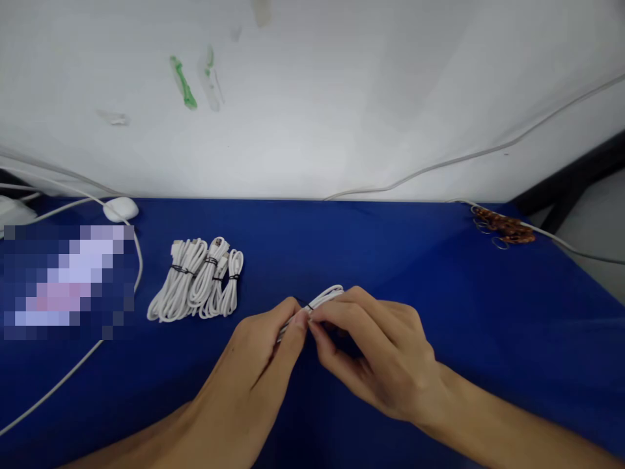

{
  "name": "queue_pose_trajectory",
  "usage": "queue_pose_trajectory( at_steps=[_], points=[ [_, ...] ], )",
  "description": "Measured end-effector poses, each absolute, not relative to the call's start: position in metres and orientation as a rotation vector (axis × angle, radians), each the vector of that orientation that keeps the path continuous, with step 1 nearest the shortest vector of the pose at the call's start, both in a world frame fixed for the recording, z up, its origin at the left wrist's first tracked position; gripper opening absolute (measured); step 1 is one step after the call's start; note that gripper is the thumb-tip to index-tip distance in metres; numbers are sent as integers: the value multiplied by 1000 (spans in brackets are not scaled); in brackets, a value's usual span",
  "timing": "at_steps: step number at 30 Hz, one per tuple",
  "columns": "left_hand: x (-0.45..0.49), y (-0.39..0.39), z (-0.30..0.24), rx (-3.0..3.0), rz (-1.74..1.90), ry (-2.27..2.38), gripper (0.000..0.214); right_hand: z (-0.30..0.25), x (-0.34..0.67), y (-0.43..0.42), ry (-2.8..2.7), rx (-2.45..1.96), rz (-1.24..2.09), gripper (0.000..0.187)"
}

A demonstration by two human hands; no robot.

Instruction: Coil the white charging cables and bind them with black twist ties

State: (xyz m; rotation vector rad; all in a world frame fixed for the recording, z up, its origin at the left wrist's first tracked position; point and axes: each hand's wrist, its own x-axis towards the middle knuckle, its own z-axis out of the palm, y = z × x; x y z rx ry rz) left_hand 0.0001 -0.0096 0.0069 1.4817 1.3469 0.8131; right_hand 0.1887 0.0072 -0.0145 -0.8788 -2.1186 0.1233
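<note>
In the head view, a coiled white cable [326, 297] with a thin black tie [308, 307] round its middle lies between my hands, low over the table. My left hand [261, 352] is closed round its lower end, thumb on top. Thumb and forefinger of my right hand [378, 352] pinch at the coil beside the tie; whether they also grip the tie's end is hidden. Left of my hands, several white cable bundles [195, 280] lie side by side, bound with black ties, some plugs showing at their upper ends.
The blue table [312, 241] meets a white wall [303, 130]. A white mouse [121, 209] sits at the back left, with loose cords near it. A blurred-out patch [68, 283] covers something at left. Brown strands with thin rings [505, 226] lie at the back right, beside a cord.
</note>
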Motion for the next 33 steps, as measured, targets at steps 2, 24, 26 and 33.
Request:
queue_pose_trajectory(
  at_steps=[2, 24, 26, 33],
  points=[
    [-2, -9, 5, 1521, 801, 1333, 38, -15, 189, 7, -2132, -877, 110, 15],
    [1, -8, 8, 1553, 765, 1342, 41, -17, 191, 6, -2149, -931, 49, 9],
    [1, -9, 7, 1559, 773, 1335, 42, -15, 191, 6, -2138, -954, 22, 10],
    [1, -12, 3, 1555, 788, 1345, 43, -9, 191, 10, -2117, -970, 18, 11]
  ],
)
